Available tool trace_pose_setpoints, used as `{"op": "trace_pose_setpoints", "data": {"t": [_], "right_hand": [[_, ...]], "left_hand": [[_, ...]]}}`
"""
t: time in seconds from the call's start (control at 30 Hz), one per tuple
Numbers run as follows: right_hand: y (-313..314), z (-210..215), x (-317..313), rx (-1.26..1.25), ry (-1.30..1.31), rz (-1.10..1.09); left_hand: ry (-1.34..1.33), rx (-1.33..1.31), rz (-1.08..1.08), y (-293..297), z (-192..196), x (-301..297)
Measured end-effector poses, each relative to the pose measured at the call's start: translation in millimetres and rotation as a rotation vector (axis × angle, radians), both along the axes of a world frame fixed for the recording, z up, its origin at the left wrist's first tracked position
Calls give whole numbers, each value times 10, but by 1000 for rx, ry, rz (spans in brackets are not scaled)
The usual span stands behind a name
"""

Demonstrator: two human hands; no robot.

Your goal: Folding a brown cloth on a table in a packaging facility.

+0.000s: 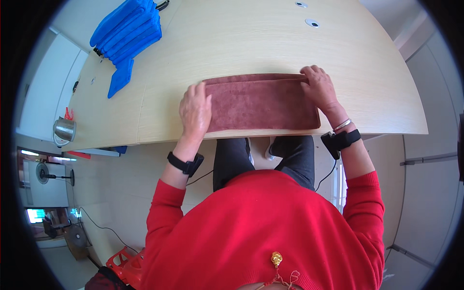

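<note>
Folded maroon cloth (261, 106) lies mid-frame, lower edge just inside table's (241, 48) front edge. Left hand (195, 108) at its left edge, right hand (320, 89) at upper-right corner; both hands' fingers partly curled, can't tell if pinching. Tabletop stretches above and right; blue cloths (128, 36) upper left, well apart.

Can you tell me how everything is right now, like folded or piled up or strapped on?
Reddish-brown cloth: folded in layers, laid out on the table.
Left hand: fingers bent, at the cloth's left end.
Right hand: fingers bent, at its far right corner.
Blue cloths: folded, piled up.
Black wrist device: strapped on the right wrist.
Fan: too small to tell whether it's spinning.
</note>
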State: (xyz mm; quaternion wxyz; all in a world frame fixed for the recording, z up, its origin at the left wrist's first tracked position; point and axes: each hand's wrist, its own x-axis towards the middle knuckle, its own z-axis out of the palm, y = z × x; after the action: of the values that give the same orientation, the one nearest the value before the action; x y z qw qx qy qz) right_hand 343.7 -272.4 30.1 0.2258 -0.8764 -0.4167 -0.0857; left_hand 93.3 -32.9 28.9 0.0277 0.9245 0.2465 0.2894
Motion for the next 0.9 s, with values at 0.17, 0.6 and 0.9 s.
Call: {"op": "trace_pose_setpoints", "data": {"t": [0.17,0.6,0.9], "right_hand": [[272,17,-169,-93,-28,247],[384,-18,-16,-200,254,410],[391,64,-228,-185,37,290]], "left_hand": [[194,-93,-404,-247,89,549],[297,-356,-415,-275,91,781],[213,-141,-322,-355,73,724]]}}
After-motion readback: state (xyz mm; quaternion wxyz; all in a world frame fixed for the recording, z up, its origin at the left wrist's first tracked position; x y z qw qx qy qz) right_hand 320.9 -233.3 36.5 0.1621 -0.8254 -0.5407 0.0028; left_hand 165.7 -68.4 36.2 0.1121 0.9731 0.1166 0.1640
